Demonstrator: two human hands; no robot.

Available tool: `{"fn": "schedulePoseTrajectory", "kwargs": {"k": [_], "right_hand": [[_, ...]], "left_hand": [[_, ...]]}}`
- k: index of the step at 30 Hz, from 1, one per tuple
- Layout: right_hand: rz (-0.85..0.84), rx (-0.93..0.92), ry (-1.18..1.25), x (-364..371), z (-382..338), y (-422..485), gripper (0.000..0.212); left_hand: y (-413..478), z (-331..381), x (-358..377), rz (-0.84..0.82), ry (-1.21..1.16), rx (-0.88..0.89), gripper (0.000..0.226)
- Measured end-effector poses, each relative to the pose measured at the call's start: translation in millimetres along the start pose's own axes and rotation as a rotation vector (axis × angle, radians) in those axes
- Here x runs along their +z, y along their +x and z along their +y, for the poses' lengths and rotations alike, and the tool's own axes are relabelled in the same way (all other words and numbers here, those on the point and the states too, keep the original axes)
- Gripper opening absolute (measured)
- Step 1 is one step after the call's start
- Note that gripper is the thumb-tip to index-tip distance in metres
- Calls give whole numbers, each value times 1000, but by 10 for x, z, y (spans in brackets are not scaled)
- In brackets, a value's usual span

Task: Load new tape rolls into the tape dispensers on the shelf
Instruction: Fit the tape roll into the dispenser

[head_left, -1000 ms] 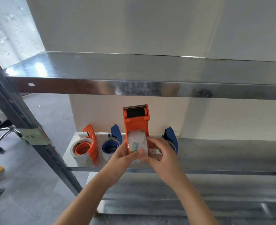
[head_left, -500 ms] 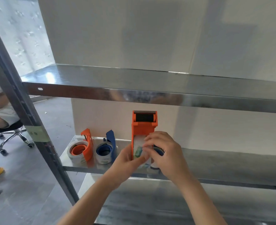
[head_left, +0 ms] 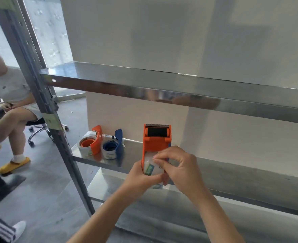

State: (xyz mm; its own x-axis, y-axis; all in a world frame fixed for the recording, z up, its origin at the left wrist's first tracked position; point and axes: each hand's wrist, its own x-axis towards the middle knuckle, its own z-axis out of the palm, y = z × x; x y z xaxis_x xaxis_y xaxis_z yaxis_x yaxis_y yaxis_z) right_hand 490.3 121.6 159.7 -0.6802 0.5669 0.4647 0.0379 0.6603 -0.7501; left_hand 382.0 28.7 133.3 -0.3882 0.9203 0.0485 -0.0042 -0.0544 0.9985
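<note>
My right hand (head_left: 179,167) covers the lower right of the orange dispenser (head_left: 156,142), so I can't make out how the tape roll (head_left: 150,168) seats. Roll is clear with a green label; dispenser stands upright at frame centre, serrated blade and black roller on top. Left hand (head_left: 141,178) is clamped on its lower left side; right fingers pinch the roll. Two loaded dispensers, orange (head_left: 90,143) and blue (head_left: 112,148), sit centre-left on the metal shelf (head_left: 249,174).

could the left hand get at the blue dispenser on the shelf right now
Probably not straight away. The left hand is wrapped around the orange dispenser and its tape roll. The path itself looks free: the blue dispenser sits unblocked on the shelf just to its left.
</note>
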Motion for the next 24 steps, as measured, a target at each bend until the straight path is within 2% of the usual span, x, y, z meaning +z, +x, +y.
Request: {"fn": "schedulePoseTrajectory", "kwargs": {"k": [14,18,22,24], "right_hand": [[-11,51,-62,8,-239,265,10],[-3,98,-35,106,-274,342,9],[66,117,75,37,-381,527,5],[87,115,80,-32,-487,641,3]], "left_hand": [[126,278,-129,115,77,-64,21],[164,242,-223,154,195,-82,37],[122,129,-296,87,250,-99,51],[112,145,-286,56,225,-84,48]]}}
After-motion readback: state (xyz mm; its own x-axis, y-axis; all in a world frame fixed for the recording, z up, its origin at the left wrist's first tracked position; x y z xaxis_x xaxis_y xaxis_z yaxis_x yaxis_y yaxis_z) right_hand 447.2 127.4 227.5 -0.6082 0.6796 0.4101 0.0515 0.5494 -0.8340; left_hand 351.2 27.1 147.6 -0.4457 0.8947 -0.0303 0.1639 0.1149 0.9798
